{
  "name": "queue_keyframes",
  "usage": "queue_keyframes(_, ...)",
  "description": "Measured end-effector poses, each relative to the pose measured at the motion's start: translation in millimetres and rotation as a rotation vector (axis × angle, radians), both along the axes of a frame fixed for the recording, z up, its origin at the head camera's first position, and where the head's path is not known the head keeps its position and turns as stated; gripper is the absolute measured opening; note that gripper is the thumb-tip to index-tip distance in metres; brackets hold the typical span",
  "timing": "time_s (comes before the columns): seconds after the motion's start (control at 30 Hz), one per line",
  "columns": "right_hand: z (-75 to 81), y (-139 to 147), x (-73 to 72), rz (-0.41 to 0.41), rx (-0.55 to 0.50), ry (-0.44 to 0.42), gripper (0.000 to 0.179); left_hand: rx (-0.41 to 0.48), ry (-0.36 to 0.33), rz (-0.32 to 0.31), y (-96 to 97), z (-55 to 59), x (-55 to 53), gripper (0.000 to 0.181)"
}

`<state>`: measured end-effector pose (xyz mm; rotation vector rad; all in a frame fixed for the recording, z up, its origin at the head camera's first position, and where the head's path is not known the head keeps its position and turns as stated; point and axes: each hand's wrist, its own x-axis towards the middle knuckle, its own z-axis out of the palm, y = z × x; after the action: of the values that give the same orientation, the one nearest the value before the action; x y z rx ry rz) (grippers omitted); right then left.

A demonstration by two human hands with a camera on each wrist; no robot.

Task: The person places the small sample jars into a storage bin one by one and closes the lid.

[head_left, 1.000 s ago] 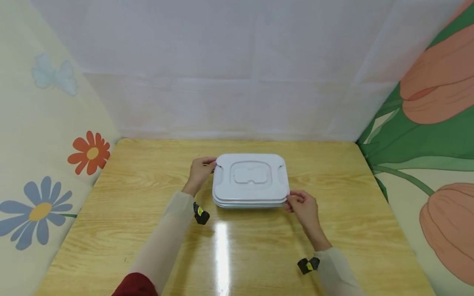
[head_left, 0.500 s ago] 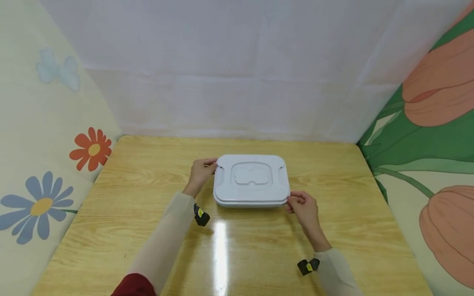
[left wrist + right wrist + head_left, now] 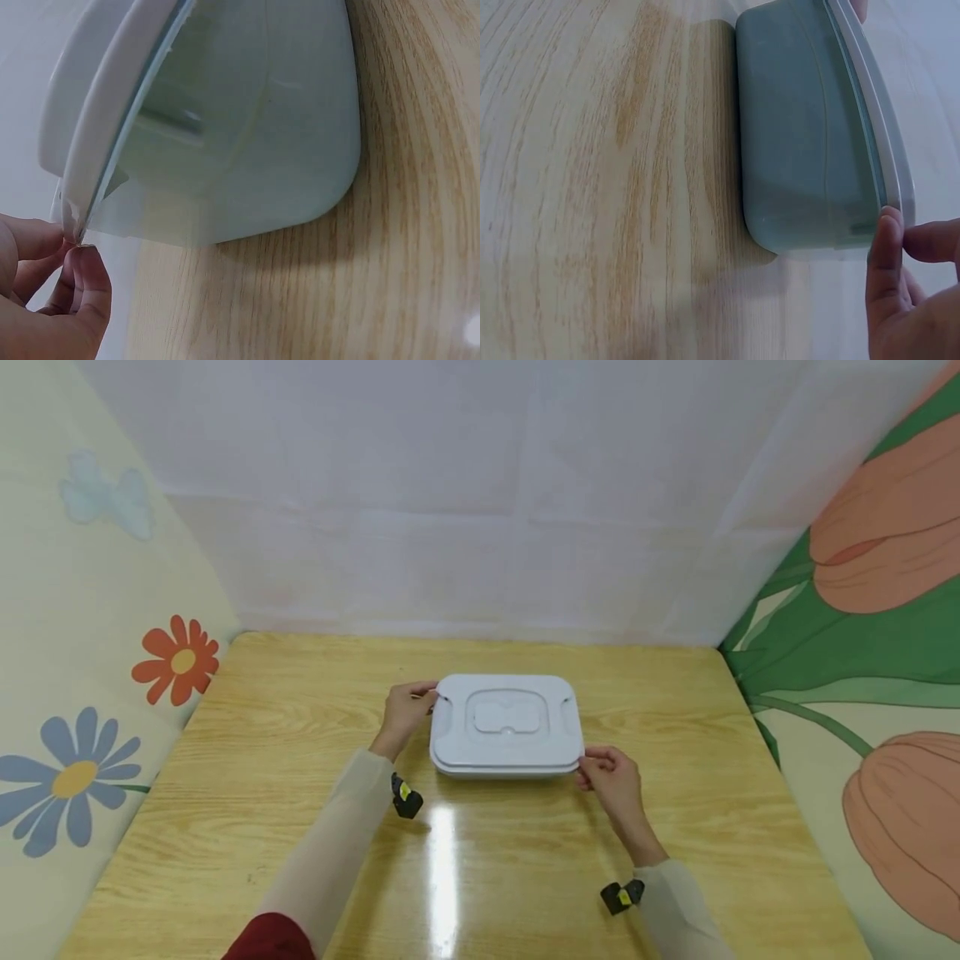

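Note:
A white rectangular lid (image 3: 507, 747) with a raised centre panel lies on a pale green, translucent food container (image 3: 787, 150), which stands on the table. My left hand (image 3: 405, 714) pinches the lid's rim at the far left corner. In the left wrist view its thumb and fingers (image 3: 91, 274) meet at the lid's edge. At the near right corner my right hand (image 3: 617, 785) pinches the rim between thumb and fingers. Through the container wall (image 3: 277, 142) some darker shapes show, too unclear to name. From above, the lid hides the container's inside.
The wood-grain table (image 3: 300, 727) extends around the container on all sides. A white cloth backdrop (image 3: 480, 527) rises behind it. Flower-printed panels stand at the left (image 3: 45, 610) and right (image 3: 900, 660). Each wrist carries a small black camera.
The lid's near edge has come down onto the container; the visible gap under it at the front has narrowed. Both hands keep their places at the corners.

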<state>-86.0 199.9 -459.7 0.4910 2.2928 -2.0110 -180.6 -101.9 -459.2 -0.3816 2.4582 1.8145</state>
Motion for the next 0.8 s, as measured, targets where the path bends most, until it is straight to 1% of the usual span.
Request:
queue_keyframes(0.2, -0.4, 0.6, -0.3, 0.005, 0.017, -0.009, 0.024, -0.008, -0.026, -0.015, -1.0, 1.4, 0.2, 0.03)
queue_keyframes(0.43, -2.9, 1.9, -2.3, 0.018, 0.052, -0.035, 0.021, -0.012, -0.022, -0.029, -2.1, 1.0, -1.8, 0.03)
queue_keyframes(0.6, -2.4, 2.6, -2.8, 0.032, 0.067, -0.041, 0.021, -0.023, -0.027, -0.037, -2.8, 3.3, -2.8, 0.03)
queue_keyframes(0.8, -1.5, 4.0, -3.0, 0.047, 0.079, -0.042, 0.021, -0.038, -0.018, -0.041, -2.4, 2.9, -1.3, 0.03)
